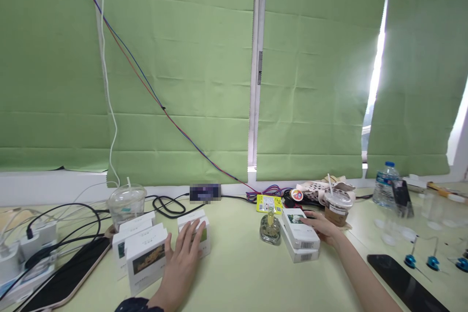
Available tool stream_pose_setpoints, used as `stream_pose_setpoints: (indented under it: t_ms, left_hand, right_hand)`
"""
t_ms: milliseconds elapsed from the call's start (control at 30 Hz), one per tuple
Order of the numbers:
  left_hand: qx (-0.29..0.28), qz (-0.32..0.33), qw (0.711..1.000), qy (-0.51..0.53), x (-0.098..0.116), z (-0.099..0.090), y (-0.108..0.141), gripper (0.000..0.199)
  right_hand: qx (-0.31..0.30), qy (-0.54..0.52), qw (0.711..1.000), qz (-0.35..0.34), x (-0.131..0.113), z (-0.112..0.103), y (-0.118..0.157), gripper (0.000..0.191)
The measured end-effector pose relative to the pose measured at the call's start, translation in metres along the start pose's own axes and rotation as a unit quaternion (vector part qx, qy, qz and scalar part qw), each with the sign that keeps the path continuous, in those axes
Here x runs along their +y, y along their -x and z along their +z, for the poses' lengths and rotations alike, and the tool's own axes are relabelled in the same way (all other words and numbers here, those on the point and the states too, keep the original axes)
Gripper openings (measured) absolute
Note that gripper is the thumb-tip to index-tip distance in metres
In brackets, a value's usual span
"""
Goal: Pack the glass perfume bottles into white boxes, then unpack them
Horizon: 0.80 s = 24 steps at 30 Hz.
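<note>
Fingers [190, 234] of the left hand [183, 253] spread across an upright box [205, 242]; the right hand [324, 228] touches stacked boxes [300, 232] on the bench [237, 265], its grip unclear. Probably light, stiff card; best held by opposite sides.

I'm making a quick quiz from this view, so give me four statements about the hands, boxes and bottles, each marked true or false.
1. The right hand is at a stack of two white boxes. True.
2. The glass bottle stands to the right of that stack. False: the glass bottle stands to its left.
3. The cap on the water bottle is red. False: that cap is blue.
4. The left hand is over an upright white box. True.
</note>
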<state>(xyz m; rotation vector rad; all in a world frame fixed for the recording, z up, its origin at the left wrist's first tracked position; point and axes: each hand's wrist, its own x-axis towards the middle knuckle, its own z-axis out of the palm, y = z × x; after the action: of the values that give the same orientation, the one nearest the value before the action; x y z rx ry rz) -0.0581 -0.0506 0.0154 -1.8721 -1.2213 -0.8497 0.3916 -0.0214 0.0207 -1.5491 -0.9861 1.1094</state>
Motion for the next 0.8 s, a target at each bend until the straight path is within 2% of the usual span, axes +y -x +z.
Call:
stream_pose_setpoints:
  t_ms: [100, 200, 433, 633, 800]
  left_hand:
    - [0.014, 0.008, 1.0, 0.005, 0.001, -0.003, -0.002, 0.075]
    - [0.009, 0.013, 1.0, 0.0, 0.003, -0.008, -0.004, 0.077]
    - [0.014, 0.031, 0.999, 0.013, 0.01, -0.014, -0.003, 0.076]
    - [0.023, 0.104, 0.993, 0.057, 0.02, -0.024, 0.0, 0.069]
    - [0.005, 0.115, 0.982, 0.149, 0.03, -0.031, 0.002, 0.059]
  right_hand:
    - [-0.014, -0.042, 0.999, 0.019, -0.002, 0.0, 0.002, 0.058]
    - [-0.015, -0.071, 0.997, 0.021, -0.006, 0.0, 0.006, 0.058]
    - [0.031, -0.118, 0.992, 0.005, -0.024, -0.001, 0.021, 0.061]
    - [0.055, -0.19, 0.978, -0.069, -0.049, 0.005, 0.034, 0.079]
    - [-0.003, -0.223, 0.963, -0.149, -0.075, 0.026, 0.056, 0.086]
